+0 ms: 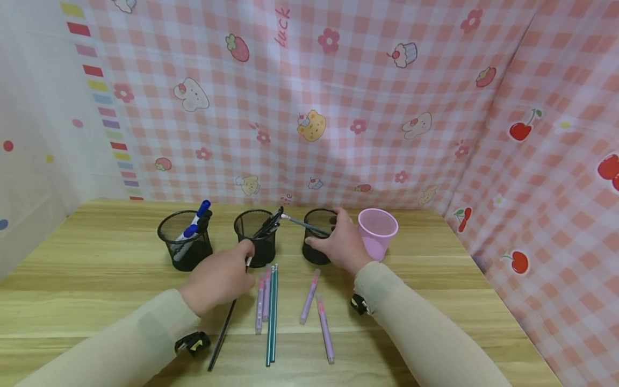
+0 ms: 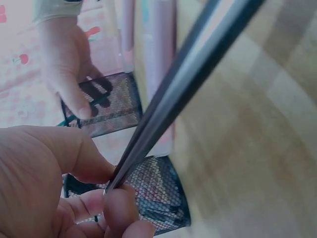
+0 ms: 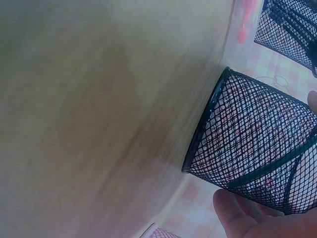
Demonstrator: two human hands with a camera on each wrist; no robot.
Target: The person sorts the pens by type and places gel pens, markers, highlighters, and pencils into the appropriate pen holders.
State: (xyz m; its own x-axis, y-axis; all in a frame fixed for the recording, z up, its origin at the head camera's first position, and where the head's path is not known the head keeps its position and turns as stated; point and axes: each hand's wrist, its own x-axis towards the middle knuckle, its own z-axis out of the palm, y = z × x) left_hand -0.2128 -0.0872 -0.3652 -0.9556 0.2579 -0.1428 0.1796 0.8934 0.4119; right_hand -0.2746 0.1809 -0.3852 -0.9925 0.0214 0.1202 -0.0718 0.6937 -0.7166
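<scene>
My left hand [image 1: 217, 279] pinches a long dark pencil [image 1: 223, 336] near its upper end, in front of the second black mesh cup [image 1: 263, 253]. In the left wrist view, thumb and fingertips meet on the pencil [image 2: 163, 99]. My right hand [image 1: 345, 242] holds the third black mesh cup [image 1: 316, 253], thumb on its near side and fingers round the other. A teal pencil [image 1: 302, 223] leans in that cup, its white eraser end sticking out to the left. Through the mesh of the cup [image 3: 247, 129], the right wrist view shows the pencil's lower part.
Far left, a black mesh cup [image 1: 191, 257] holds blue-capped and black-capped markers. Black pens [image 1: 268, 223] stand in the second cup. A pink mesh cup [image 1: 376, 244] is right of my right hand. Teal pencils [image 1: 271, 328] and several purple pens [image 1: 325, 333] lie on the wooden table.
</scene>
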